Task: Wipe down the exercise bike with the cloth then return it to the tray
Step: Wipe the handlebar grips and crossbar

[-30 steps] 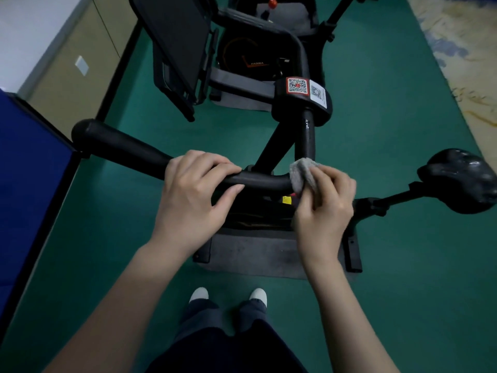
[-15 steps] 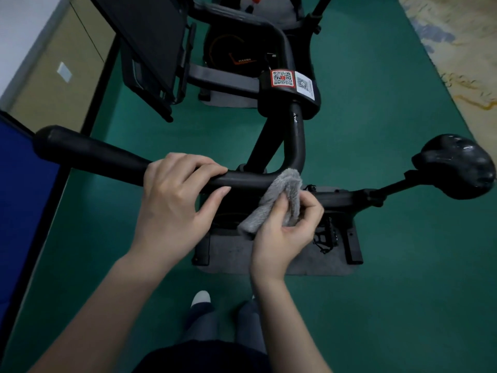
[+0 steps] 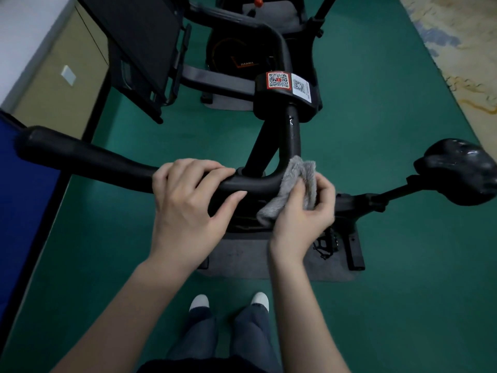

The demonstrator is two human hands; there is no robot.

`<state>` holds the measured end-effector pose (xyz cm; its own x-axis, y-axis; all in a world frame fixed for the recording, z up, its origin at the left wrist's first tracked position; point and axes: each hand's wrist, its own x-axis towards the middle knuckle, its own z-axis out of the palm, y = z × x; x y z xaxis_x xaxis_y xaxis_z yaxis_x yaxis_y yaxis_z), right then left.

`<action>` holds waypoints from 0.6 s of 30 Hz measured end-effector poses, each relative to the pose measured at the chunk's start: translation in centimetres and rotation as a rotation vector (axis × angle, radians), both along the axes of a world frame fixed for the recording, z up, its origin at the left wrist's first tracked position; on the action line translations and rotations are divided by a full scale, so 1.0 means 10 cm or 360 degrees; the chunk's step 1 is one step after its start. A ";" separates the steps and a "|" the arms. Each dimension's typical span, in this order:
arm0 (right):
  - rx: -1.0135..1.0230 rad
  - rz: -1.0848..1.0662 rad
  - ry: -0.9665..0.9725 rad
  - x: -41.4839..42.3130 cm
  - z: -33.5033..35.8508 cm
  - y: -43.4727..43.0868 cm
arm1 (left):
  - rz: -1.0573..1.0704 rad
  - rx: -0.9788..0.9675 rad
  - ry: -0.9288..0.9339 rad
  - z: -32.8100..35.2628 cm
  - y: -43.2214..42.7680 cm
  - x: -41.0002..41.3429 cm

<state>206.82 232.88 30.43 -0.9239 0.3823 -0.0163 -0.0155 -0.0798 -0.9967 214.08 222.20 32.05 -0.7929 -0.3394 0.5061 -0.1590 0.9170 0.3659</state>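
Saddle [image 3: 457, 170] partly off R edge, screen [image 3: 142, 36] off top edge; handlebar [image 3: 94, 160] bend under cloth [image 3: 295, 184], part under L hand [image 3: 188, 200].

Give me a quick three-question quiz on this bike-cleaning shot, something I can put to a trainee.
1. True or false: the left hand grips the handlebar.
2. The grey cloth is pressed against: A) the saddle, B) the bend where the handlebar meets the upright post, C) a pedal.
3. Which hand holds the cloth?

Key: 1 true. 2 B. 3 the right hand.
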 end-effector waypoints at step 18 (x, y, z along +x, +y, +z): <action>0.1861 0.1664 0.0795 -0.77 0.60 0.30 | 0.0187 0.0110 -0.0043 0.03 0.07 0.04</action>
<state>199.13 235.86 36.45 -0.5979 -0.7821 0.1756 -0.7603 0.4840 -0.4331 214.46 222.86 32.33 -0.7584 -0.4642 0.4575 -0.2745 0.8641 0.4218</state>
